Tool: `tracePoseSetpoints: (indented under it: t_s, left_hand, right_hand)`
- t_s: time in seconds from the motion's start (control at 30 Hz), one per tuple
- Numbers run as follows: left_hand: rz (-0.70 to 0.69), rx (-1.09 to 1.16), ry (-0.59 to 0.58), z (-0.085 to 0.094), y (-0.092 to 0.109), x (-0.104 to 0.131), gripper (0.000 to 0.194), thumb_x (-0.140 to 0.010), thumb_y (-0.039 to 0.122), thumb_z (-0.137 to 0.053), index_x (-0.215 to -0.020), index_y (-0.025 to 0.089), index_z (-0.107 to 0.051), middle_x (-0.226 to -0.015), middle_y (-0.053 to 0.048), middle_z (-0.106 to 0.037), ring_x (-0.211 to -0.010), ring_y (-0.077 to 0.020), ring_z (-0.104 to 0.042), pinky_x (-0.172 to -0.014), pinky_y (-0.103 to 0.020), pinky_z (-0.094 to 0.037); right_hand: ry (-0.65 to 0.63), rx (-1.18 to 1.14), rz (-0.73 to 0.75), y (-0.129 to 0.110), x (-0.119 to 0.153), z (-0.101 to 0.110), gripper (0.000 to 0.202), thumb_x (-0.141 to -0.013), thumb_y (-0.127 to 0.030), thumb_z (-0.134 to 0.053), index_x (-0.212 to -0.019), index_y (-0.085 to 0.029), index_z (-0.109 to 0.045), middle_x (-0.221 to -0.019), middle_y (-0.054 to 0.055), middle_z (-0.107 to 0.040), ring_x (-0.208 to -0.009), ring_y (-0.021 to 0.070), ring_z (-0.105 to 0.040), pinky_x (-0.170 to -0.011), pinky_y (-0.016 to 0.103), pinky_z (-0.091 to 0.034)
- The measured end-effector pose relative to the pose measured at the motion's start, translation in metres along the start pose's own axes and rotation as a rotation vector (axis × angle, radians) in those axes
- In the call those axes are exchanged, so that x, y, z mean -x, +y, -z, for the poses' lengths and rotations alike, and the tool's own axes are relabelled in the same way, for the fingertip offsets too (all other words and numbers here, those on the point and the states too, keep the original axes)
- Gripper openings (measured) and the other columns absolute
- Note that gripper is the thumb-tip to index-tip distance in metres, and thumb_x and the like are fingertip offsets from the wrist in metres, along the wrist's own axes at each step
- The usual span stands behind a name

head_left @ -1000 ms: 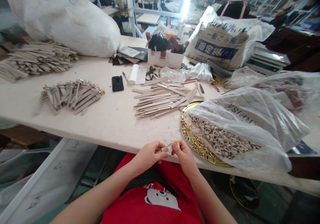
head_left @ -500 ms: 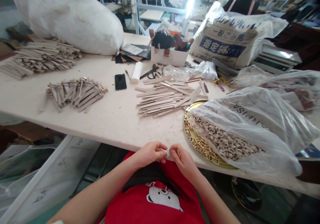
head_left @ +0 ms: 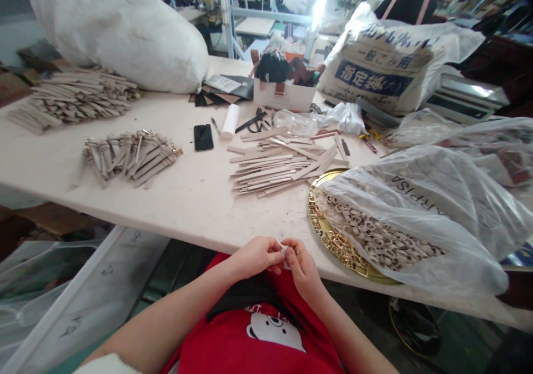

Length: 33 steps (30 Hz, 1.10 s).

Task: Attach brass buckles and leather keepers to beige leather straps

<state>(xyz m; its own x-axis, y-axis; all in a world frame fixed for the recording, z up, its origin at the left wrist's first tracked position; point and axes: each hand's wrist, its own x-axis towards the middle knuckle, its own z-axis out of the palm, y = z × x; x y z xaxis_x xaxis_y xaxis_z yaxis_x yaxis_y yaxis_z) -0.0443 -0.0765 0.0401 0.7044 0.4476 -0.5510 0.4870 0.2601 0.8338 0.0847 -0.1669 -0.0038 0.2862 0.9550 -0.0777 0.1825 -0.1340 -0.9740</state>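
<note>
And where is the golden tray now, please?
In the head view, the golden tray lies at the near edge of the table, right of the right hand, partly covered by the plastic bag of loops.

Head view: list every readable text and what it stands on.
"一般ごみ用": printed bag, back right
"指定袋(大)": same bag; its top line is unclear
"ARPISA": clear bag of loops
Unreadable: marks on red garment, white bag, white panel
</note>
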Motion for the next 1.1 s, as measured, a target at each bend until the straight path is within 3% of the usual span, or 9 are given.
tracePoseSetpoints:
  t_s: [0.17,0.3,0.4,0.57,0.67,0.77,0.87,0.97,1.1]
  left_hand:
    - [-0.023,0.002,-0.013,0.006,0.004,-0.002,0.026,-0.072,0.04,-0.053,-0.075,0.014,-0.053,-0.062,-0.001,-0.062,-0.057,-0.0126,-0.058,-0.055,-0.022,-0.044]
    - [-0.125,-0.23,0.057,0.016,0.003,-0.008,0.018,-0.073,0.031,-0.049,-0.074,0.014,-0.057,-0.065,-0.001,-0.064,-0.06,-0.0129,-0.058,-0.057,-0.021,-0.041]
    - [-0.207,-0.376,0.119,0.024,0.004,-0.021,0.022,-0.075,0.026,-0.047,-0.09,0.014,-0.057,-0.07,-0.001,-0.066,-0.065,-0.0129,-0.06,-0.059,-0.021,-0.041]
    - [-0.248,-0.861,0.492,0.054,0.017,-0.049,0.028,-0.079,0.037,-0.049,-0.098,0.017,-0.058,-0.087,-0.006,-0.065,-0.081,-0.0178,-0.059,-0.07,-0.026,-0.041]
    - [-0.233,-0.94,0.695,0.082,0.029,-0.063,0.023,-0.083,0.028,-0.044,-0.094,0.015,-0.059,-0.102,-0.012,-0.059,-0.097,-0.0217,-0.053,-0.082,-0.031,-0.037]
    - [-0.21,-0.976,0.781,0.101,0.035,-0.069,0.017,-0.08,0.019,-0.044,-0.084,0.013,-0.06,-0.095,-0.013,-0.059,-0.095,-0.0245,-0.053,-0.082,-0.036,-0.036]
    - [-0.236,-0.99,0.8,0.1,0.036,-0.057,0.016,-0.079,0.017,-0.043,-0.079,0.013,-0.058,-0.09,-0.012,-0.059,-0.091,-0.0238,-0.053,-0.081,-0.035,-0.036]
    - [-0.291,-0.888,0.766,0.086,0.033,-0.026,0.016,-0.081,0.022,-0.04,-0.082,0.015,-0.054,-0.08,-0.006,-0.06,-0.076,-0.0178,-0.055,-0.071,-0.029,-0.04]
    - [-0.295,-0.286,0.545,0.062,0.019,0.02,0.017,-0.079,0.033,-0.044,-0.077,0.017,-0.048,-0.064,0.001,-0.058,-0.061,-0.0135,-0.054,-0.06,-0.024,-0.041]
  right_hand:
    - [0.001,0.01,0.002,0.003,-0.005,0.005,0.026,-0.085,-0.038,-0.041,-0.102,-0.022,-0.052,-0.068,-0.001,-0.052,-0.061,0.0146,-0.048,-0.058,0.026,-0.037]
    - [0.003,0.055,0.082,0.008,-0.017,0.003,0.023,-0.085,-0.035,-0.042,-0.1,-0.023,-0.054,-0.064,-0.002,-0.051,-0.059,0.0145,-0.048,-0.057,0.026,-0.036]
    - [0.009,0.136,0.095,0.011,-0.035,0.0,0.025,-0.088,-0.034,-0.034,-0.101,-0.023,-0.052,-0.063,-0.002,-0.052,-0.058,0.0156,-0.05,-0.058,0.027,-0.038]
    - [0.152,0.555,0.223,0.015,-0.059,0.002,0.027,-0.086,-0.032,-0.038,-0.105,-0.02,-0.055,-0.096,0.01,-0.059,-0.088,0.0234,-0.054,-0.078,0.036,-0.039]
    - [0.203,0.653,0.244,0.018,-0.063,0.004,0.031,-0.086,-0.031,-0.039,-0.108,-0.016,-0.054,-0.103,0.013,-0.057,-0.095,0.025,-0.052,-0.082,0.038,-0.04]
    - [0.235,0.625,0.255,0.022,-0.063,0.004,0.03,-0.086,-0.031,-0.039,-0.106,-0.016,-0.054,-0.103,0.012,-0.057,-0.092,0.0231,-0.054,-0.081,0.037,-0.041]
    - [0.257,0.54,0.254,0.025,-0.062,0.005,0.028,-0.085,-0.031,-0.04,-0.103,-0.017,-0.055,-0.102,0.011,-0.057,-0.084,0.0199,-0.055,-0.078,0.035,-0.042]
    - [0.308,0.372,0.219,0.023,-0.06,0.006,0.028,-0.085,-0.034,-0.041,-0.101,-0.017,-0.055,-0.099,0.01,-0.057,-0.082,0.0187,-0.054,-0.075,0.034,-0.042]
    - [0.316,-0.118,0.014,0.013,-0.057,0.011,0.042,-0.085,-0.046,-0.036,-0.114,-0.017,-0.046,-0.076,0.003,-0.056,-0.063,0.0138,-0.05,-0.056,0.027,-0.041]
